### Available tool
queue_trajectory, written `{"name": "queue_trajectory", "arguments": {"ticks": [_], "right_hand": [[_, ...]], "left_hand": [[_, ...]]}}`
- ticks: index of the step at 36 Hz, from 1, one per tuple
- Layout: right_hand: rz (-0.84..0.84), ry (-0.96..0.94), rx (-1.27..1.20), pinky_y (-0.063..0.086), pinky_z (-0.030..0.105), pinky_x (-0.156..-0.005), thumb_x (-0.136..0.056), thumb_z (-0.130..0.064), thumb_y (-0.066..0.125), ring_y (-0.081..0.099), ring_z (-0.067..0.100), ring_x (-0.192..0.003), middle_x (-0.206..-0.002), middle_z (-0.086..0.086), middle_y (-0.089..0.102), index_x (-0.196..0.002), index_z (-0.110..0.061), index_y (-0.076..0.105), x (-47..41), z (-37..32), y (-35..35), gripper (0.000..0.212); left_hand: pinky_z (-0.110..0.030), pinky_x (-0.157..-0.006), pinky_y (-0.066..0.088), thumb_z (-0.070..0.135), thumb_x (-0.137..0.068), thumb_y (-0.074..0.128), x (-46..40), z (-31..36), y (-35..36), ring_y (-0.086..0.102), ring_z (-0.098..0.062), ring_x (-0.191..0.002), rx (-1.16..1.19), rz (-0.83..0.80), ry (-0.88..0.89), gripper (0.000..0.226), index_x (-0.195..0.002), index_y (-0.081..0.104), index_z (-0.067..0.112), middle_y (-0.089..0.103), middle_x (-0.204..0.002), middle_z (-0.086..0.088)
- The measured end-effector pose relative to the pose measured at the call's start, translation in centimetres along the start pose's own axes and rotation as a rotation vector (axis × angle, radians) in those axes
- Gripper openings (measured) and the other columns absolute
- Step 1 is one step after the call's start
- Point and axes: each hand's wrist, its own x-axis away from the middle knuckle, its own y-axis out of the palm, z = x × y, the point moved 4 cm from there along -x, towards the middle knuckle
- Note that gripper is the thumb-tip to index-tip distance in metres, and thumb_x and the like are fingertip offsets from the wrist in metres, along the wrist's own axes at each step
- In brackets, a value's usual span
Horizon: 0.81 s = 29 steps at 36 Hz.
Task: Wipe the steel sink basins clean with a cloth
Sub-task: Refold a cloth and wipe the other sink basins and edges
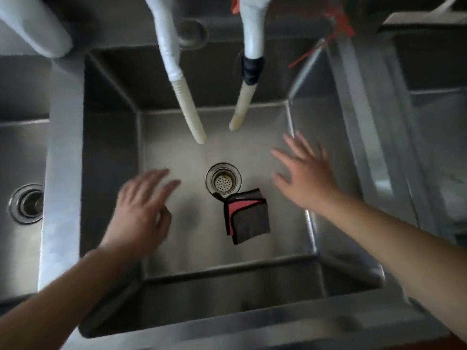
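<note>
From the head camera I look straight down into the deep square stainless steel sink basin in the middle, with both of my bare forearms reaching in over its near rim.

My left hand hangs above the basin floor with its fingers loosely extended and slightly spread, grasping nothing. It is blurred, so I cannot tell whether the fingertips touch the steel.

My right hand is splayed wide, its fingers straight and apart, also holding nothing. It sits close to the basin's right wall, and whether it touches that wall I cannot tell.

The folded dark grey cloth with black edging and a pink inner face lies flat on the basin floor between my two hands, nearer to me than either set of fingertips and touched by neither. Its far corner lies just beside the round perforated steel drain strainer, which sits between my left fingertips and my right thumb.

Beyond my fingertips, two cream-coloured flexible hoses hang down into the basin: the left hose wrapped in white tape ends just past my left fingers, and the right hose bound with black tape ends near my right fingers.

Left of my left hand, past a steel divider, a second steel basin shows its own round drain. Right of my right hand lies a third steel basin.
</note>
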Motion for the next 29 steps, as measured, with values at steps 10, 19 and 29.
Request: {"name": "queue_trajectory", "arguments": {"ticks": [10,19,29], "right_hand": [[0.033,0.053,0.136,0.005,0.051,-0.121,-0.093,-0.051,0.042,0.002,0.022,-0.154,-0.167,0.000,0.011,-0.153,-0.032,0.033,-0.4,10.1,-5.4,0.064],[0.212,0.163,0.259,0.014,0.058,-0.119,-0.092,-0.051,0.035,0.010,0.029,-0.153,-0.163,0.010,0.024,-0.156,-0.017,0.024,-0.7,11.2,-4.1,0.073],[0.190,0.175,0.268,0.012,0.058,-0.119,-0.093,-0.045,0.036,0.007,0.028,-0.154,-0.165,0.010,0.018,-0.158,-0.012,0.014,-1.2,11.1,-4.2,0.076]], "left_hand": [[-0.048,-0.121,-0.007,0.046,-0.101,0.029,-1.1,11.5,23.6,-0.011,-0.029,-0.153,-0.134,-0.822,-0.131,0.072,-0.159,-0.007,0.024,-0.013,-0.167,-0.009],[-0.052,-0.117,0.019,0.042,-0.095,0.045,-5.7,11.4,29.1,0.033,-0.034,-0.147,-0.092,-0.451,-0.161,0.066,-0.155,0.033,0.017,0.030,-0.160,-0.015],[-0.045,-0.122,-0.008,0.048,-0.104,0.022,-27.9,12.8,31.7,-0.006,-0.026,-0.154,-0.022,-0.330,-0.192,0.064,-0.159,-0.001,0.027,-0.006,-0.168,-0.004]]}}
